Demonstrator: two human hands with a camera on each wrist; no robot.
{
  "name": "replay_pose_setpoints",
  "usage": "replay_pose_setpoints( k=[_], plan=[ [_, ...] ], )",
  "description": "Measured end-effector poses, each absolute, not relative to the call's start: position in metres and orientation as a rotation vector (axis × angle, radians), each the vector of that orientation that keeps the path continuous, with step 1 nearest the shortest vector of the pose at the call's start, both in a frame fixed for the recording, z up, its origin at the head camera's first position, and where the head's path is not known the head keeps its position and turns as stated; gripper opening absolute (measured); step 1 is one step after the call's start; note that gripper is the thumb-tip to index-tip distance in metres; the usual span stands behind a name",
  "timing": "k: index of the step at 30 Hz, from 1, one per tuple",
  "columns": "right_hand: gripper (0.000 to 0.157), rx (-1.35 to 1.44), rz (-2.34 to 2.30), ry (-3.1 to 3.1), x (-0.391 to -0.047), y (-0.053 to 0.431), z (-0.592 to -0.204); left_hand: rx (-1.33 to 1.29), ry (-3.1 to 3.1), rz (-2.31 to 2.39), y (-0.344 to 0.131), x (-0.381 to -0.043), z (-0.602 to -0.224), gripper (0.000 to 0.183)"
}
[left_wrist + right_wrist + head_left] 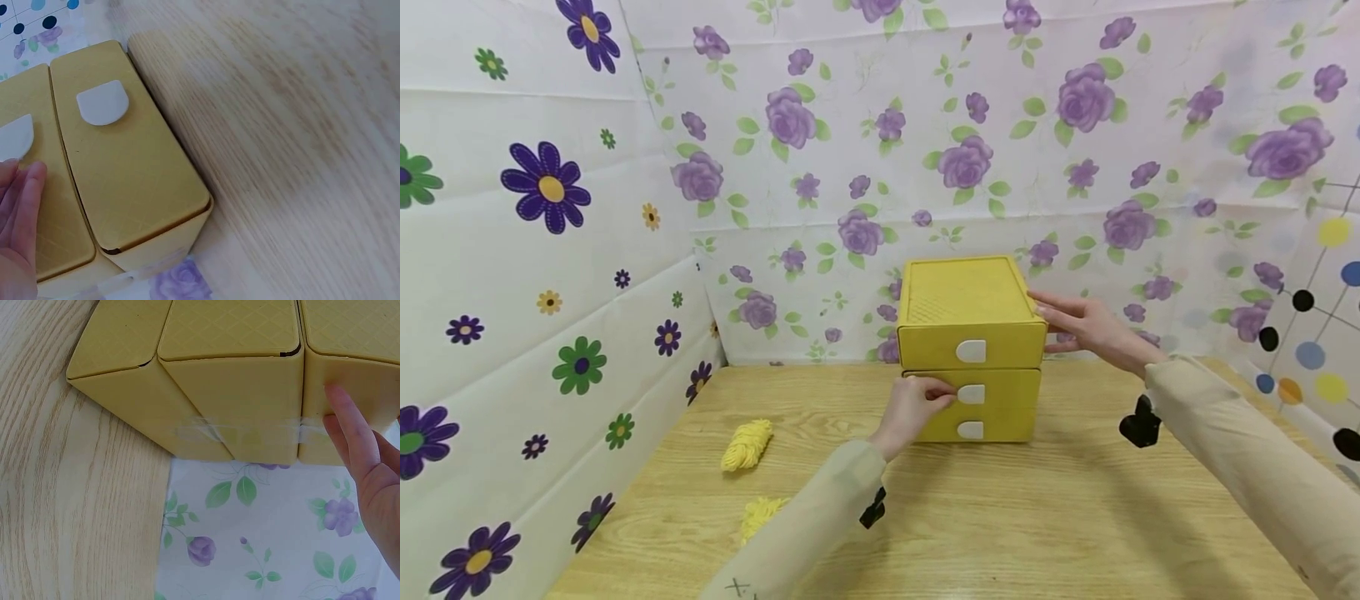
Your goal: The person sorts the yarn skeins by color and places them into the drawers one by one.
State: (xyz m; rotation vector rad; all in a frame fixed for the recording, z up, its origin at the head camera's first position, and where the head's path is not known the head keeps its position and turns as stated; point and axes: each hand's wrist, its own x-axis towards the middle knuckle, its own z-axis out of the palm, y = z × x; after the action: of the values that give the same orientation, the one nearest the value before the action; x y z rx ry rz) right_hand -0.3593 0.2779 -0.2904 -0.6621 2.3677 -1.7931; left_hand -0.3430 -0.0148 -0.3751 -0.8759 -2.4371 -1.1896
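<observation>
**Two hands on the yellow drawer box**

Nearest to me, on the wooden table (1037,517), lie two small bundles of yellow yarn: one (762,515) close to the left sleeve, another (747,443) a little further, both well apart from the box.

Behind them stands the yellow drawer box (970,346), near the back of the table, against the flowered cloth wall (850,167). It has three drawers, one over the other, each with a white tab handle. The left hand (916,406) is at the front of the middle drawer (1000,388), its fingers curled beside the white tab (972,393); from the wrist view the fingertips (28,181) lie on the drawer front, and I cannot tell if they really pinch the tab. The right hand (1086,327) lies with straight, spread fingers against the right side of the top drawer (973,342), steadying it.

The box looks like light, stiff plastic with smooth sides, so I judge it slides easily on the table. The tab is the natural place to take hold, with the other hand holding the body.

All three drawers are closed, so their contents stay hidden. Clear tape (250,432) seems to join the parts at the side.
</observation>
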Motion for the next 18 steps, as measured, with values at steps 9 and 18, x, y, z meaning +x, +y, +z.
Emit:
replay_pose_setpoints(
  k=[9, 18],
  plan=[
    [0.055, -0.638, -1.809, 2.372, -0.360, 0.278, -0.289, -0.844, -2.574, -1.190, -0.019, -0.340, -0.389, 0.007],
    [0.056, -0.638, -1.805, 2.374, -0.361, 0.278, -0.291, -0.778, -2.598, -1.257, -0.016, -0.338, -0.405, 0.006]
  ],
)
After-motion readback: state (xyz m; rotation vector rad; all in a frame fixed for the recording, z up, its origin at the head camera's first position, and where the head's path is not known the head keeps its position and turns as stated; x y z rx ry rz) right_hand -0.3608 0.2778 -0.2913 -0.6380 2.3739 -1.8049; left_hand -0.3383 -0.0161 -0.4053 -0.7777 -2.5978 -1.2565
